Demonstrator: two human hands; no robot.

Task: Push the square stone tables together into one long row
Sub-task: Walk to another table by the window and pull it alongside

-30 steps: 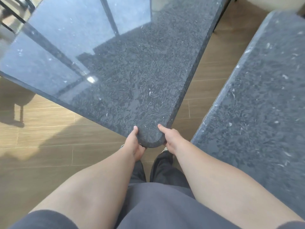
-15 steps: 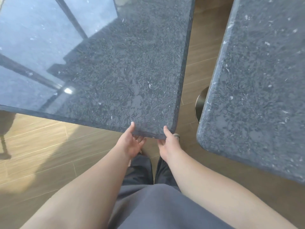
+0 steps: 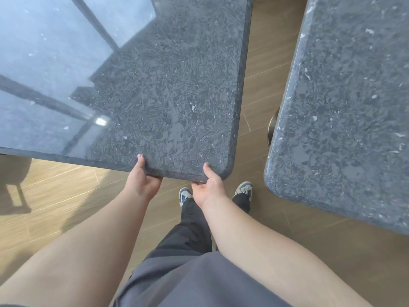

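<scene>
Hands shifted along table edge.

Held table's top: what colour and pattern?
Dark grey-black stone table with fine mottled flecks and scattered white specks, glossy; seen in the head view.

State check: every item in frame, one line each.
Left dark speckled stone table: held at its near edge, apart from the other.
Right dark speckled stone table: untouched, floor gap between.
Left hand: gripping the edge.
Right hand: gripping near the rounded corner.

Both tables, the left table and right table, are glossy speckled stone; the floor is matt wood.
</scene>
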